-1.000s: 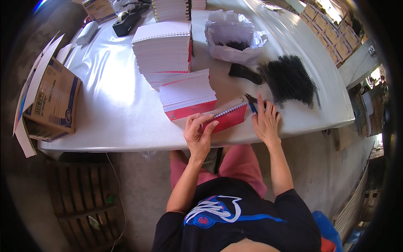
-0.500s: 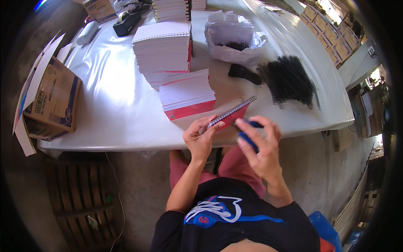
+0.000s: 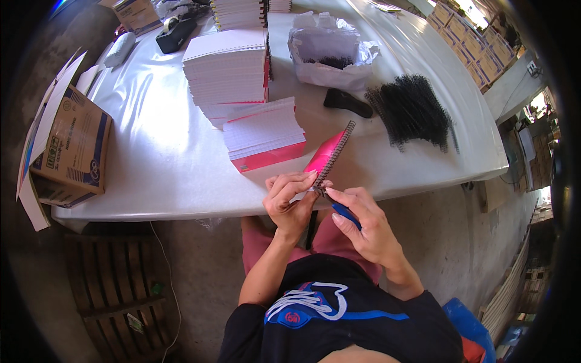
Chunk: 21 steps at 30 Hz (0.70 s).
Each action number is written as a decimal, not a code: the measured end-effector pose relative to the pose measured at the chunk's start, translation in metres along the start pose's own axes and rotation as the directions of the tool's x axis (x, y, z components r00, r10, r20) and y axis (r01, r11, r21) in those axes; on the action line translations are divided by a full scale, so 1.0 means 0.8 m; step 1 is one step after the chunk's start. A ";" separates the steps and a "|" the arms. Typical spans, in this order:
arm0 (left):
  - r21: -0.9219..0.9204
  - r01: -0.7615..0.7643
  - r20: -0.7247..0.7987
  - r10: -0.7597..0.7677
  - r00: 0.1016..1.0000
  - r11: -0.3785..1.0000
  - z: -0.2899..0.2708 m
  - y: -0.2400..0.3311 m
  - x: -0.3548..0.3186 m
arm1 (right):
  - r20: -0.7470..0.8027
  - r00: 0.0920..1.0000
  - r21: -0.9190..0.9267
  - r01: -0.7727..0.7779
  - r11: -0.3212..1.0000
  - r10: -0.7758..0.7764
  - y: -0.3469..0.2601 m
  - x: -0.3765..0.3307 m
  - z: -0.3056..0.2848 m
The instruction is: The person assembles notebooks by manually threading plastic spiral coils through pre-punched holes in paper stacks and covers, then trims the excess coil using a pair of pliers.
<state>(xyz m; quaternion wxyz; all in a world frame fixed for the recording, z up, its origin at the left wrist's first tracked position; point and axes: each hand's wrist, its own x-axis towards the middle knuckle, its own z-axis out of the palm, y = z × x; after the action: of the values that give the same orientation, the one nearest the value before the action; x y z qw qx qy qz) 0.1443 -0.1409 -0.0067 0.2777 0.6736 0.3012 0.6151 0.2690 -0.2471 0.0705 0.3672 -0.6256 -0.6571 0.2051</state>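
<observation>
A notebook with a pink-red cover [image 3: 325,155] and a dark spiral coil [image 3: 342,143] along its edge is gripped by my left hand [image 3: 292,197] at its near end. My right hand [image 3: 367,225] closes round blue-handled pliers [image 3: 347,216], whose tip meets the near end of the coil; the jaws are mostly hidden by fingers. Just left of the notebook stands a short stack of red-covered punched pages [image 3: 266,140]. A taller stack of punched pages [image 3: 225,68] rises behind it.
Loose black coils [image 3: 411,114] lie in a heap at the right, beside a dark elongated object [image 3: 347,103]. Behind them sits a white lined container [image 3: 330,57] holding more coils. An open cardboard box [image 3: 74,142] stands at the left table edge; a tape dispenser [image 3: 175,35] is farther back.
The notebook has turned so its pink cover faces up and its coil slopes toward me. My right hand has brought the pliers left to the coil's near end, their handles now squeezed closer.
</observation>
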 end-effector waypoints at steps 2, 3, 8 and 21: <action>0.014 -0.017 0.004 0.017 1.000 1.000 0.001 0.001 -0.001 | 0.014 1.000 0.141 0.006 0.990 -0.008 0.009 -0.003 0.006; 0.029 -0.031 0.012 0.031 0.999 0.999 0.001 0.002 -0.001 | 0.160 0.976 0.488 -0.210 0.847 0.150 0.015 -0.007 0.006; 0.031 -0.095 -0.009 0.095 0.995 0.995 -0.002 0.007 -0.003 | 0.330 0.920 0.745 -0.391 0.540 0.211 0.027 -0.018 0.013; -0.388 0.136 -0.727 -0.394 0.562 0.912 -0.174 -0.021 0.051 | -0.154 0.969 -0.619 -0.247 0.745 0.193 0.122 0.014 -0.013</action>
<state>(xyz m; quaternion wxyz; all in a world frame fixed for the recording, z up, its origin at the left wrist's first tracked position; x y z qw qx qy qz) 0.0070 -0.0988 0.0205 0.3002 0.2288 0.3984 0.8359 0.3427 -0.2255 0.0088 0.1342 -0.7932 -0.5939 -0.0114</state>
